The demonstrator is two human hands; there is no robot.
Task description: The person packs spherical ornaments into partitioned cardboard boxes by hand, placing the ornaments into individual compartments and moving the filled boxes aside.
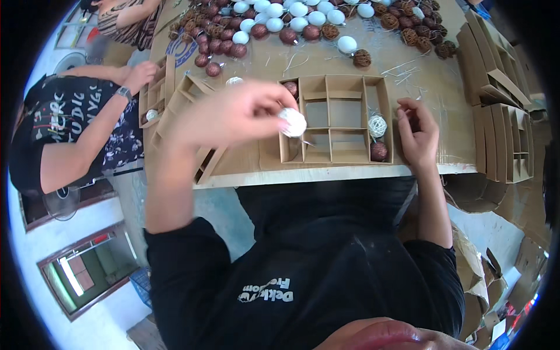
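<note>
A divided cardboard box lies in front of me at the table's near edge. My left hand, slightly blurred, pinches a white ball over the box's left column. A brown glittery ball shows partly in that column's far part; the hand hides some of it. In the right column sit a white woven ball and, nearer to me, another brown glittery ball. My right hand rests just right of the box, fingers loosely curled and apart, holding nothing.
Pale blue balls, brown glittery balls and brown woven balls are heaped at the far side. Stacked divided boxes stand at right. More boxes lie at left, where a co-worker's hand touches one.
</note>
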